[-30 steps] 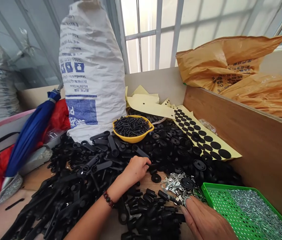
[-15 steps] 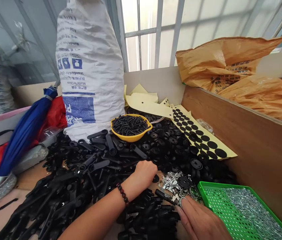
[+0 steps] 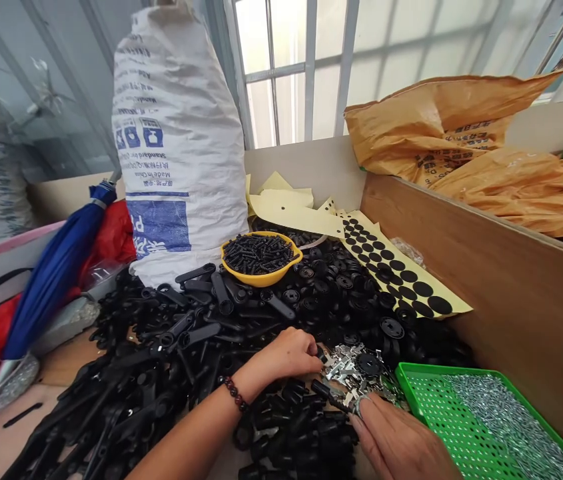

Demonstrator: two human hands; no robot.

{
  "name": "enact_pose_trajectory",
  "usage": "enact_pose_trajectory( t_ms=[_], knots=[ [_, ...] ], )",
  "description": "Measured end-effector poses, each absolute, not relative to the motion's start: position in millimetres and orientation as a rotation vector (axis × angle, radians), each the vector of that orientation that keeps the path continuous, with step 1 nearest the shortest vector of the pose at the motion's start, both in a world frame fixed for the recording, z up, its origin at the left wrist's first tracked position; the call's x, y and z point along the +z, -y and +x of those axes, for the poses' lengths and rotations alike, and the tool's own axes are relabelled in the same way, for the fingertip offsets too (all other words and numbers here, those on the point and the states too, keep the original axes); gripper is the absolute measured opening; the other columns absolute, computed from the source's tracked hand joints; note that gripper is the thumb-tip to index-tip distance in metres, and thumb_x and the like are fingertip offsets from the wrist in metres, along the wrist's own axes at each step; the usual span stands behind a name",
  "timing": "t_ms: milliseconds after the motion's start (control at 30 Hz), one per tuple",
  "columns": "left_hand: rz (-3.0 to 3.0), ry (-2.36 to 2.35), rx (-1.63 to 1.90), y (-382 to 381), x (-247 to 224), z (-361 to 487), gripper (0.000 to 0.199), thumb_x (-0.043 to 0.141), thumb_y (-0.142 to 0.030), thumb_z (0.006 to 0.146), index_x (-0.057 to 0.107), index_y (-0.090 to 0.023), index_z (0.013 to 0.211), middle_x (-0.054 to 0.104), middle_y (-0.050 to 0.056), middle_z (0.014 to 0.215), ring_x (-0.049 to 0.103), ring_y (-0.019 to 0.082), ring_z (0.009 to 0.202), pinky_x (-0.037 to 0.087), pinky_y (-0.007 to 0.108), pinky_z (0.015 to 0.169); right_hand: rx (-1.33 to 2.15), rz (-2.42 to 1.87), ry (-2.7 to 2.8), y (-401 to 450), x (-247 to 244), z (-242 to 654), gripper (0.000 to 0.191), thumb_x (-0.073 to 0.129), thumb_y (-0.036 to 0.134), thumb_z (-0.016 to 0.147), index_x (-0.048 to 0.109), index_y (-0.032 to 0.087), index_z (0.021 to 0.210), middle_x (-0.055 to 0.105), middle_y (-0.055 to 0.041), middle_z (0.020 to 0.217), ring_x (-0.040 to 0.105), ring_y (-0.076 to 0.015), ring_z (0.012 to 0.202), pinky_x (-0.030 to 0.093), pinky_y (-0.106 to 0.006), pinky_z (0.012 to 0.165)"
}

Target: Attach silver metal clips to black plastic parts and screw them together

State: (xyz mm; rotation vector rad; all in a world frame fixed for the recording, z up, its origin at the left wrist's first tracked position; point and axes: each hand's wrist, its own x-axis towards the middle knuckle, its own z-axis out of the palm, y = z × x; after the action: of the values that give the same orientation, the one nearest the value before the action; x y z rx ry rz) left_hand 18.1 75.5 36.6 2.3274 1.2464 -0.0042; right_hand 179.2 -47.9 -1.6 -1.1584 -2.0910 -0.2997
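My left hand (image 3: 297,355), with a beaded bracelet at the wrist, is closed at the left edge of a pile of small silver metal pieces (image 3: 348,367). Its fingertips are too hidden to show what they hold. My right hand (image 3: 396,433) is closed on a black rod-like part (image 3: 330,393), which points left toward my left hand. A black disc (image 3: 368,363) lies on the metal pieces. Black cylindrical parts (image 3: 306,433) lie below and between the hands.
A yellow bowl (image 3: 261,279) of black screw-like pieces stands behind heaped black parts (image 3: 196,333). At right are a green tray (image 3: 441,413) of metal pins and a wooden board (image 3: 501,267). A white sack (image 3: 181,133) and blue umbrella (image 3: 56,267) are at left.
My left hand has shifted slightly right and down, with its fingers now at the metal pile. My right hand stays nearly in place with the black part. The view has tilted slightly.
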Motion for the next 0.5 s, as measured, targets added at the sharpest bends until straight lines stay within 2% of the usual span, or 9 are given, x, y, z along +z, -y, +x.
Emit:
enact_pose_trajectory(
  t_ms=[133, 200, 300, 500],
  knots=[
    [2.262, -1.191, 0.201, -74.4, 32.8, 19.0, 0.017, 0.057, -0.017, 0.071, 0.067, -0.015, 0.085, 0.063, -0.001, 0.067, 0.051, 0.012, 0.059, 0.036, 0.019, 0.053, -0.279, -1.174, 2.096, 49.5, 0.1, 180.2, 0.035, 0.024, 0.021, 0.099, 0.043, 0.024, 0.07, 0.054, 0.0022, 0.056, 0.055, -0.0119, 0.046, 0.038, -0.023, 0.046],
    [2.22, -1.102, 0.257, -68.5, 35.5, 16.5, 0.018, 0.059, -0.015, 0.072, 0.065, -0.015, 0.089, 0.061, -0.004, 0.066, 0.052, 0.01, 0.059, 0.038, 0.017, 0.054, -0.217, -1.179, 2.068, 50.4, 1.9, 181.0, 0.033, 0.025, 0.019, 0.098, 0.043, 0.024, 0.071, 0.054, 0.0023, 0.056, 0.055, -0.0117, 0.047, 0.038, -0.023, 0.046],
    [2.145, -0.975, 0.3, -53.1, 42.7, 8.5, 0.014, 0.063, -0.015, 0.072, 0.064, -0.015, 0.086, 0.055, -0.006, 0.061, 0.05, 0.007, 0.054, 0.038, 0.015, 0.052, -0.105, -1.205, 1.962, 52.3, 4.0, 181.8, 0.03, 0.028, 0.02, 0.097, 0.044, 0.024, 0.072, 0.055, 0.002, 0.06, 0.055, -0.0119, 0.049, 0.039, -0.023, 0.047],
    [1.966, -0.819, 0.519, -22.6, 51.0, -11.0, 0.012, 0.064, -0.013, 0.07, 0.064, -0.013, 0.083, 0.052, -0.005, 0.062, 0.046, 0.007, 0.054, 0.035, 0.015, 0.051, 0.039, -1.157, 1.942, 58.3, 8.0, 183.4, 0.025, 0.031, 0.019, 0.096, 0.048, 0.024, 0.078, 0.056, 0.0022, 0.063, 0.057, -0.0119, 0.052, 0.043, -0.023, 0.049]
  ],
)
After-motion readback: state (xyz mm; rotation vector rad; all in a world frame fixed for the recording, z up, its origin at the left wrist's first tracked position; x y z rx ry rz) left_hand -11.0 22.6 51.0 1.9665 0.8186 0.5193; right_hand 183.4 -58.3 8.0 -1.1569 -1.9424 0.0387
